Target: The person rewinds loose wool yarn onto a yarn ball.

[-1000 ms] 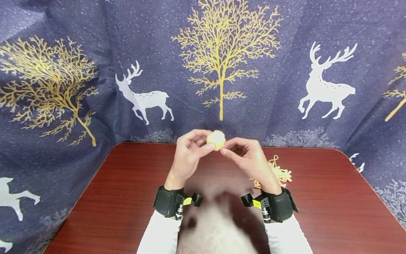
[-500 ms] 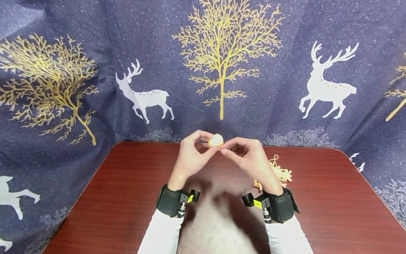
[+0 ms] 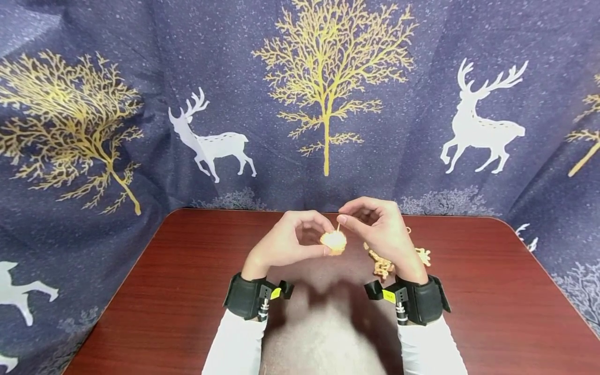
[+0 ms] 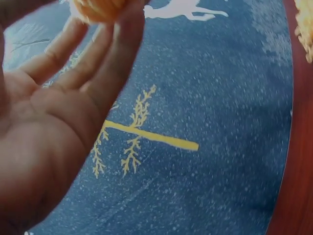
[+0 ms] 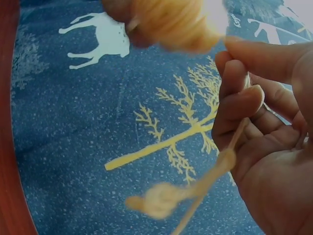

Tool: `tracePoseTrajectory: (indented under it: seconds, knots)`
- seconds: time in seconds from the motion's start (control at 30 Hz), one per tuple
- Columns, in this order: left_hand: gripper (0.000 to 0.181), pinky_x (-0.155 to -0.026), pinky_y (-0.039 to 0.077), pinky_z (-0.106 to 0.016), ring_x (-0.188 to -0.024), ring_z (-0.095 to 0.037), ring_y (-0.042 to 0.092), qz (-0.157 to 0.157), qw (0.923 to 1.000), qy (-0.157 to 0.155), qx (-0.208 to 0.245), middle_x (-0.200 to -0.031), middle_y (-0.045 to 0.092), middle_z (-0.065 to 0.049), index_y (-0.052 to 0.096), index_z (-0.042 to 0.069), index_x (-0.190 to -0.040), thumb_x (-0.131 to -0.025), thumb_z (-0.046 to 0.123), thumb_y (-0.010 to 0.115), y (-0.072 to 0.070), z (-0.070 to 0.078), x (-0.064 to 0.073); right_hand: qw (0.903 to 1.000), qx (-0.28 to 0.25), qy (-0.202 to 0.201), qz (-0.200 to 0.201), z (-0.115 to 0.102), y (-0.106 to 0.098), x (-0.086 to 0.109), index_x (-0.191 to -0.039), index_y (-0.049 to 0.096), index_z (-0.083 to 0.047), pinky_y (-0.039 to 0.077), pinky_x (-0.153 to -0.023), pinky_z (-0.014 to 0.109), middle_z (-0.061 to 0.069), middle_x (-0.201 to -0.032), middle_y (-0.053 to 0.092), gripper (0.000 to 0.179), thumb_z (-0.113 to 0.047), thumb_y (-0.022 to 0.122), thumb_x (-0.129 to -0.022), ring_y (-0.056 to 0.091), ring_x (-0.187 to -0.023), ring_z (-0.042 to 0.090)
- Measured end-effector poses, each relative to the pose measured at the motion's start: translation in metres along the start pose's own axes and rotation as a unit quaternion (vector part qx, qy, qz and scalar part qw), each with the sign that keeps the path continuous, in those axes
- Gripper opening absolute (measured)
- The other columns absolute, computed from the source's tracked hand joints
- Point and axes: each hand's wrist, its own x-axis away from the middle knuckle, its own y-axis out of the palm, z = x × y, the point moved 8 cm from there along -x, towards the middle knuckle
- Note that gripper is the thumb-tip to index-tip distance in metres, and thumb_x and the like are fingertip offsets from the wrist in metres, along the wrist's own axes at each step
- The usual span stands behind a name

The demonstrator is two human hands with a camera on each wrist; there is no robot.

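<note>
A small ball of pale yellow yarn [image 3: 334, 241] sits between the thumb and fingertips of my left hand [image 3: 290, 240], above the table. My right hand [image 3: 377, 225] is up and to the right of it, thumb and index finger pinching the yarn strand [image 3: 338, 227] that runs down to the ball. In the right wrist view, the loose yarn [image 5: 237, 134] passes through the curled fingers and hangs below the hand with a knotted clump [image 5: 164, 199] on it. The left wrist view catches only the underside of the yarn ball [image 4: 100, 9] at its top edge.
A loose tangle of the same yarn [image 3: 382, 266] lies on the reddish-brown table [image 3: 201, 260], partly hidden behind my right wrist. Behind the table's far edge hangs a dark blue cloth [image 3: 290, 187] printed with trees and deer. Each wrist wears a black camera strap [image 3: 246, 297].
My left hand has lowered the yarn ball and shifted it rightward. My right hand has drawn up and slightly right, so a short strand now stretches between it and the ball.
</note>
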Motion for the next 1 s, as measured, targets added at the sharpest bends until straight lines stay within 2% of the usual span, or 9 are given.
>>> tracePoseTrajectory:
  seconds: [0.13, 0.23, 0.33, 0.47, 0.53, 0.6, 0.77, 0.87, 1.0]
  knots:
    - [0.03, -0.09, 0.059, -0.048, -0.098, -0.023, 0.067, -0.018, 0.9947, 0.031, 0.096, -0.107, 0.067, -0.017, 0.064, -0.008, -0.106, -0.079, -0.015, 0.076, 0.001, 0.008, 0.001, 0.9998, -0.019, -0.008, -0.003, 0.0, 0.002, -0.001, -0.096, 0.076, -0.004, 0.043, -0.047, 0.023, 0.005, -0.076, 0.071, 0.009, -0.003, 0.078, -0.088, 0.055, -0.056, 0.013]
    - [0.03, -0.09, 0.059, -0.044, -0.099, -0.023, 0.067, 0.003, 0.9875, 0.064, 0.144, -0.11, 0.065, -0.015, 0.06, -0.014, -0.105, -0.079, -0.016, 0.076, -0.003, 0.012, 0.001, 0.999, -0.041, -0.013, -0.013, 0.002, 0.006, -0.001, -0.095, 0.075, -0.002, 0.044, -0.047, 0.023, 0.004, -0.078, 0.072, 0.007, 0.0, 0.076, -0.088, 0.056, -0.057, 0.012]
    - [0.027, -0.089, 0.059, -0.037, -0.1, -0.022, 0.066, 0.06, 0.9805, 0.092, 0.163, -0.111, 0.064, -0.013, 0.06, -0.014, -0.101, -0.079, -0.014, 0.075, -0.011, 0.014, 0.001, 0.9982, -0.053, -0.014, -0.024, 0.003, 0.013, -0.003, -0.095, 0.074, 0.002, 0.048, -0.052, 0.021, 0.005, -0.081, 0.072, 0.006, 0.004, 0.073, -0.089, 0.06, -0.062, 0.012]
    - [0.025, -0.089, 0.058, -0.031, -0.103, -0.021, 0.067, 0.153, 0.9681, 0.102, 0.171, -0.112, 0.067, -0.011, 0.066, 0.0, -0.098, -0.079, -0.014, 0.073, -0.024, 0.015, 0.002, 0.9979, -0.052, -0.01, -0.037, 0.004, 0.021, -0.003, -0.095, 0.073, 0.002, 0.049, -0.054, 0.02, 0.007, -0.082, 0.071, 0.006, 0.004, 0.073, -0.089, 0.06, -0.065, 0.012]
    - [0.03, -0.088, 0.058, -0.029, -0.104, -0.021, 0.068, 0.194, 0.9591, 0.102, 0.179, -0.113, 0.069, -0.009, 0.069, 0.007, -0.099, -0.079, -0.016, 0.071, -0.029, 0.015, 0.003, 0.998, -0.046, -0.003, -0.043, 0.003, 0.025, -0.003, -0.095, 0.074, -0.001, 0.047, -0.052, 0.02, 0.007, -0.083, 0.071, 0.006, 0.001, 0.075, -0.089, 0.059, -0.064, 0.012]
    - [0.033, -0.086, 0.059, -0.028, -0.103, -0.021, 0.069, 0.234, 0.9482, 0.104, 0.189, -0.11, 0.071, -0.009, 0.069, 0.008, -0.098, -0.078, -0.018, 0.068, -0.034, 0.014, 0.004, 0.998, -0.037, 0.004, -0.05, 0.001, 0.028, -0.002, -0.096, 0.074, -0.004, 0.046, -0.052, 0.021, 0.006, -0.084, 0.071, 0.007, -0.003, 0.076, -0.089, 0.058, -0.065, 0.012]
    - [0.029, -0.082, 0.06, -0.028, -0.094, -0.019, 0.071, 0.323, 0.9262, 0.101, 0.166, -0.104, 0.072, -0.008, 0.069, 0.001, -0.097, -0.078, -0.02, 0.068, -0.045, 0.01, 0.009, 0.9982, -0.008, 0.01, -0.058, -0.002, 0.032, 0.0, -0.095, 0.076, -0.01, 0.051, -0.058, 0.022, 0.001, -0.086, 0.072, 0.006, -0.008, 0.077, -0.09, 0.063, -0.071, 0.014]
    - [0.023, -0.082, 0.061, -0.03, -0.093, -0.019, 0.071, 0.35, 0.9229, 0.093, 0.13, -0.105, 0.071, -0.012, 0.065, -0.009, -0.098, -0.078, -0.019, 0.07, -0.048, 0.008, 0.01, 0.9984, 0.013, 0.0, -0.055, -0.005, 0.033, 0.001, -0.093, 0.076, -0.012, 0.05, -0.057, 0.023, -0.001, -0.085, 0.071, 0.007, -0.006, 0.076, -0.09, 0.061, -0.069, 0.013]
    - [0.026, -0.085, 0.061, -0.038, -0.097, -0.02, 0.07, 0.357, 0.9264, 0.093, 0.075, -0.108, 0.068, -0.023, 0.061, -0.018, -0.103, -0.079, -0.017, 0.073, -0.048, 0.006, 0.01, 0.9981, 0.035, -0.015, -0.05, -0.009, 0.033, 0.001, -0.091, 0.075, -0.013, 0.046, -0.053, 0.022, -0.003, -0.082, 0.07, 0.009, -0.004, 0.075, -0.089, 0.056, -0.065, 0.012]
